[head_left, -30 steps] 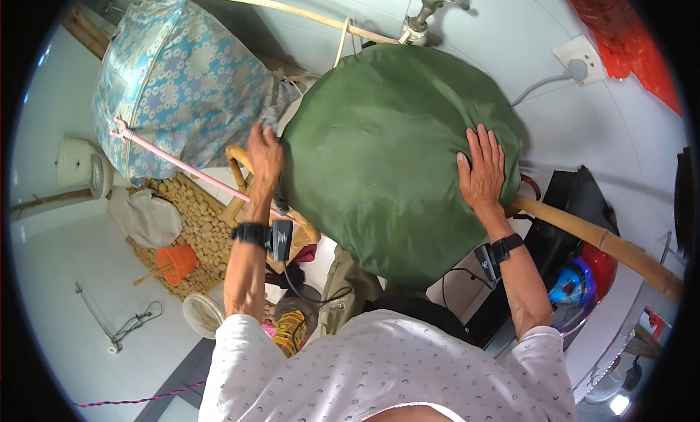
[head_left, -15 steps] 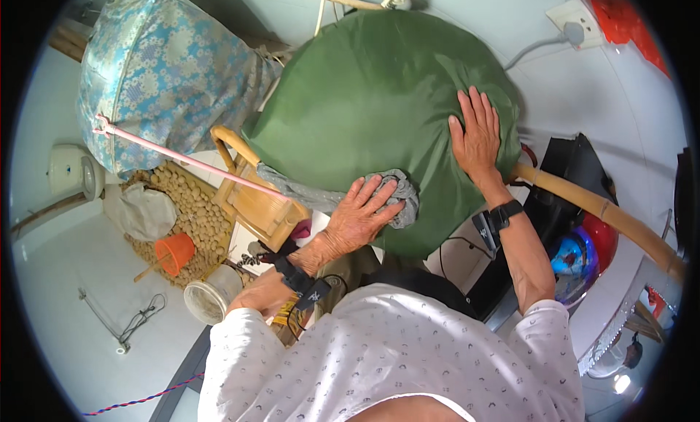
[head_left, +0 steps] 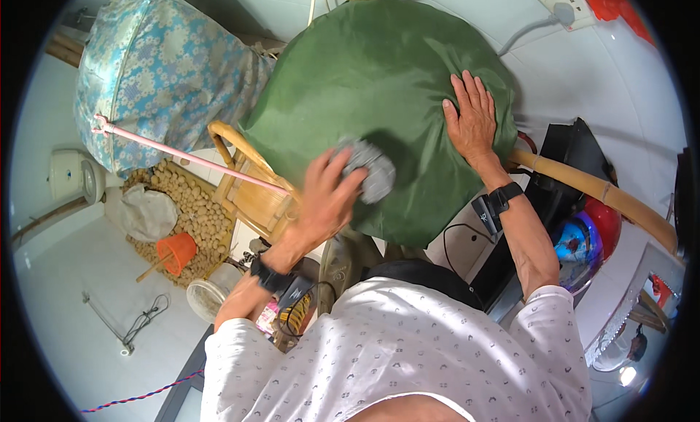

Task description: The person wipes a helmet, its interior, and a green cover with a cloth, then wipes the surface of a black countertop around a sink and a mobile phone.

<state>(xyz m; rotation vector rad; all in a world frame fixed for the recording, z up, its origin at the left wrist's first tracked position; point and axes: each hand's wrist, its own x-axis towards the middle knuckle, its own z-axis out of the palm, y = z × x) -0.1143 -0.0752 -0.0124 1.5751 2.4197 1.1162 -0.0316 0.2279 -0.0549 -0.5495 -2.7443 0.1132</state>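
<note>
My left hand (head_left: 324,200) grips a grey cloth (head_left: 368,170) against the near side of a big green cover (head_left: 379,87). My right hand (head_left: 472,119) lies flat, fingers spread, on its right side. Pressing hard could tug the cover off. Whatever lies beneath is hidden.

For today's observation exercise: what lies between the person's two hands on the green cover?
In the head view, only bare green cover lies between the left hand, holding a grey cloth, and the right hand.

Left hand (head_left: 326,196) off the cover's left edge, now onto the grey cloth (head_left: 370,170) atop the green cover (head_left: 379,79).
</note>
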